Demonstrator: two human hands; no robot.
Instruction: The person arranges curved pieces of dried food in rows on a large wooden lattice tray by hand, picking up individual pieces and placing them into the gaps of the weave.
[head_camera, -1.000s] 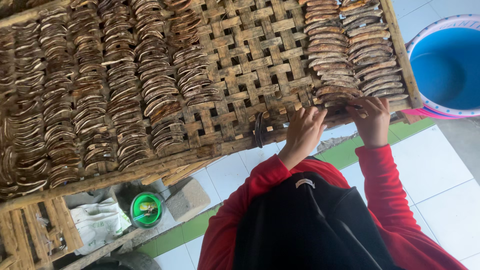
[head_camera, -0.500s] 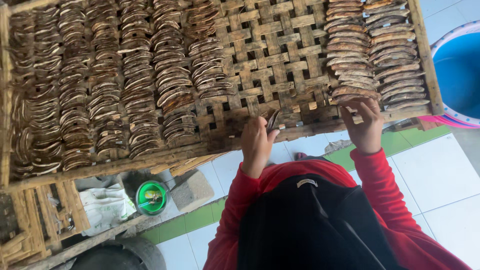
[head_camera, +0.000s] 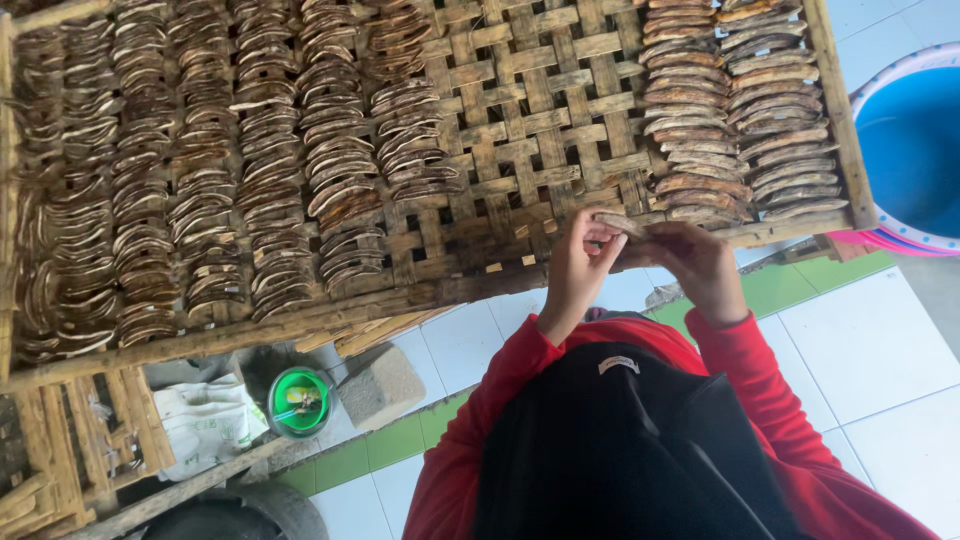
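Both hands are now brought together just below the near edge of the woven bamboo tray (head_camera: 520, 130). Half a second earlier they were apart, each reaching onto the tray. A brown dried slice (head_camera: 622, 223) is held between them: the fingers of the left hand (head_camera: 580, 265) are clamped on its left end, and the fingers of the right hand (head_camera: 695, 262) are closed on its right end. The slice is lifted clear of the tray, just beside the right-hand rows of slices (head_camera: 740, 120). The blue tub (head_camera: 915, 150) is seen at the right edge.
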